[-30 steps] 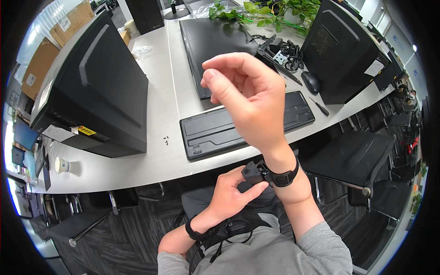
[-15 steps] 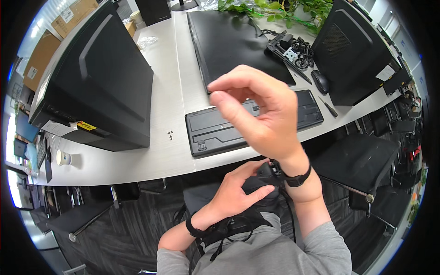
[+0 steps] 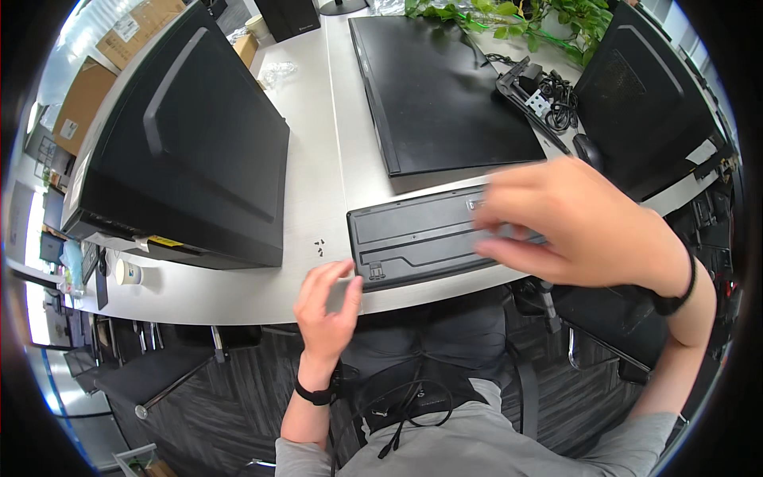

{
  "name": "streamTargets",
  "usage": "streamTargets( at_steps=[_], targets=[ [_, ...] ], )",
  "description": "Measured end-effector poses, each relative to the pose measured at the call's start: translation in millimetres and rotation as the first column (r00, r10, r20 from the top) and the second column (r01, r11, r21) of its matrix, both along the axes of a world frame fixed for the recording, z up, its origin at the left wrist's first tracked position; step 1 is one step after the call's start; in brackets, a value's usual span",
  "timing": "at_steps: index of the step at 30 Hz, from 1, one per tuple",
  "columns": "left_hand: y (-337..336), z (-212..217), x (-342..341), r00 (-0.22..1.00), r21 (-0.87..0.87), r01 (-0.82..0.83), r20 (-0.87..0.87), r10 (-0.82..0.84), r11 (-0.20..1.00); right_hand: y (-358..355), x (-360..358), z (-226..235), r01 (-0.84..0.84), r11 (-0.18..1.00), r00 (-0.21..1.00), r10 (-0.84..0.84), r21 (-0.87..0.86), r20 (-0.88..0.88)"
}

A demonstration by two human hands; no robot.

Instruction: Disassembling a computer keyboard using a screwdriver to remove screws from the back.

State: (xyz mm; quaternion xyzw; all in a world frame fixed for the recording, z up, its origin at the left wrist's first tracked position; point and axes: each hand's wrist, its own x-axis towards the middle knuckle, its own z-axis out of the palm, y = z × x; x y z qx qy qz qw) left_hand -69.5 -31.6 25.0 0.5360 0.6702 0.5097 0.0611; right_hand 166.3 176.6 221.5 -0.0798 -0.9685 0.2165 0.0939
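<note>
A black keyboard (image 3: 421,238) lies underside up along the desk's near edge, one folding foot showing at its left end. My left hand (image 3: 324,314) is at its near left corner, thumb and fingers apart; whether the fingertips touch it I cannot tell. Over the keyboard's right part is my right hand (image 3: 568,222), blurred, its fingers curled and the thumb apart, with nothing visible between them. It hides the keyboard's right end. Several small dark screws (image 3: 319,246) lie on the desk left of the keyboard.
A black computer tower (image 3: 207,143) stands left, another tower (image 3: 644,103) right. Behind the keyboard a monitor (image 3: 445,95) lies flat, beside a stand with cables (image 3: 560,99) and a mouse (image 3: 588,151). A paper cup (image 3: 128,273) is at far left, a leafy plant (image 3: 548,24) at the back.
My left hand has moved from my lap up to the keyboard's left corner. The right hand has swung right and lower, over the keyboard's right part. The whole view has shifted slightly.
</note>
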Motion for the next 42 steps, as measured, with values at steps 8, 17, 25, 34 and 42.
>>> streamTargets(
  at_steps=[8,17,25,34,42],
  targets=[
    [-0.4,-34.3,-36.7,0.961,-0.068,-0.258,-0.121,0.248,0.964,18.8,144.2,-17.7,0.571,0.813,0.820,-0.562,-0.115,0.103],
    [6.5,-40.1,-29.9,0.936,-0.127,-0.344,-0.125,0.329,0.930,83.3,264.3,-89.5,0.895,0.266,0.382,-0.872,-0.359,0.306],
    [9.8,-42.6,-28.2,0.882,-0.147,-0.444,-0.245,0.403,0.884,111.2,245.4,-99.7,0.874,0.481,0.466,-0.791,-0.066,0.396],
    [10.3,-42.5,-29.2,0.864,-0.069,-0.453,-0.278,0.419,0.889,106.3,255.0,-142.0,0.830,0.549,0.523,-0.828,0.102,0.202],
    [12.6,-35.4,-26.4,0.887,-0.082,-0.424,-0.239,0.395,0.902,106.6,262.6,-160.8,0.781,0.565,0.530,-0.825,0.268,0.194]
  ],
)
